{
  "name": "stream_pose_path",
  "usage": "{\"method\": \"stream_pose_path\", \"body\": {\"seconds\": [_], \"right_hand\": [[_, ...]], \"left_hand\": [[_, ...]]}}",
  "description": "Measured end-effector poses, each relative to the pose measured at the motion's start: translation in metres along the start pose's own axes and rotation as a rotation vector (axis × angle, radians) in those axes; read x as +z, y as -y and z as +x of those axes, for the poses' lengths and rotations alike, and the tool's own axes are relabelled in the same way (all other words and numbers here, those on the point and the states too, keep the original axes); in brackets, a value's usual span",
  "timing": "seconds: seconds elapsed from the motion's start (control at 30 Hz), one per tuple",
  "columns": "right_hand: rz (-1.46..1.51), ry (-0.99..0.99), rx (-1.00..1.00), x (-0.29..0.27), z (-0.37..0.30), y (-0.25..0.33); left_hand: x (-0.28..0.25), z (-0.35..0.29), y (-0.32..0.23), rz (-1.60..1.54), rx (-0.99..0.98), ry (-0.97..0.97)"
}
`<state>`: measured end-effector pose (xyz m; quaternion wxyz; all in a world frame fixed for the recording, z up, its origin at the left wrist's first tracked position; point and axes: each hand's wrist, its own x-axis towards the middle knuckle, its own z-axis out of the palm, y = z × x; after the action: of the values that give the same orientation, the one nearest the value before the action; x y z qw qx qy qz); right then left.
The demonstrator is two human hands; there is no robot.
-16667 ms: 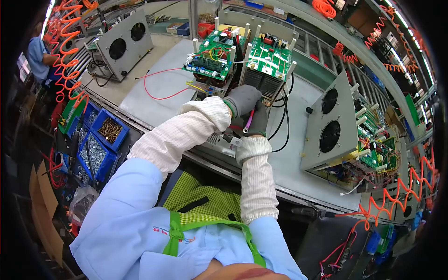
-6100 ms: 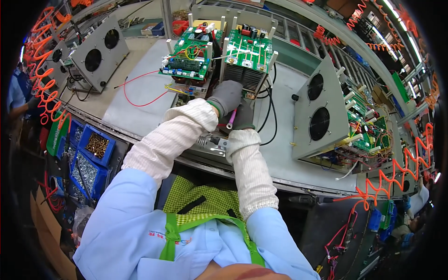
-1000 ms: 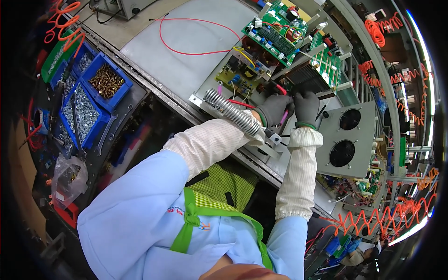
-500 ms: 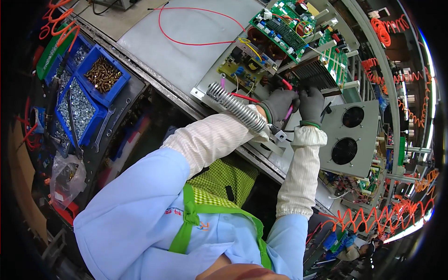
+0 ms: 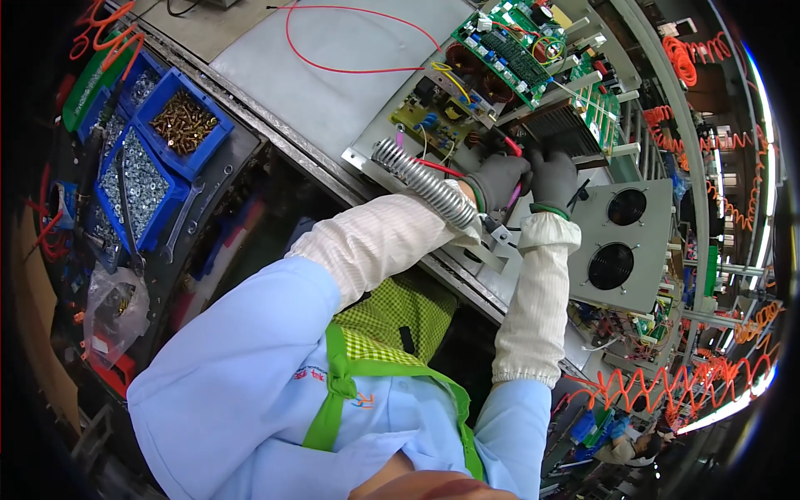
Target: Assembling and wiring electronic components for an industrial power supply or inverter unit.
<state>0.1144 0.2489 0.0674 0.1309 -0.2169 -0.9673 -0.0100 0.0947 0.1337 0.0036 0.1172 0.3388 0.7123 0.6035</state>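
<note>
Both my hands wear grey gloves and white sleeve covers and work close together inside an open electronic unit [image 5: 392, 150] on the bench. My left hand [image 5: 494, 179] is curled around a thin pink-handled tool [image 5: 516, 193], right by a red wire end [image 5: 510, 147]. My right hand [image 5: 552, 173] touches it from the right, fingers bent down onto the dark part of the unit; what it grips is hidden. A grey ribbed coil part [image 5: 421, 179] lies just left of my left wrist. A small yellow-green board [image 5: 433, 117] and two green circuit boards [image 5: 508, 46] sit beyond.
A grey box with two round fans [image 5: 621, 242] stands right of my hands. A loose red wire [image 5: 350, 50] curls on the grey mat [image 5: 317, 83]. Blue bins of brass screws [image 5: 179, 125] and silver screws [image 5: 137, 187] are at the left. Orange coiled hoses [image 5: 658, 387] hang at the lower right.
In the last second my hands stayed on the same spot of the unit while the view shifted slightly. In the much older frames the hands were at the unit's front.
</note>
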Motion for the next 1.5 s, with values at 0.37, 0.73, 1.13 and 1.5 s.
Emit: {"method": "stream_pose_path", "body": {"seconds": [0.37,0.73,1.13,1.5], "right_hand": [[0.371,-0.034,-0.165,0.001,-0.004,-0.018],[0.0,-0.049,-0.067,0.004,0.004,-0.006],[0.249,-0.128,-0.233,0.011,-0.002,-0.023],[0.106,-0.175,-0.124,0.018,-0.005,-0.02]], "left_hand": [[-0.012,-0.003,-0.01,0.073,0.081,0.076],[0.003,-0.001,0.001,0.105,0.195,-0.107],[0.004,0.001,0.005,0.1,0.109,0.004],[0.024,0.004,0.017,-0.431,0.088,-0.156]]}}
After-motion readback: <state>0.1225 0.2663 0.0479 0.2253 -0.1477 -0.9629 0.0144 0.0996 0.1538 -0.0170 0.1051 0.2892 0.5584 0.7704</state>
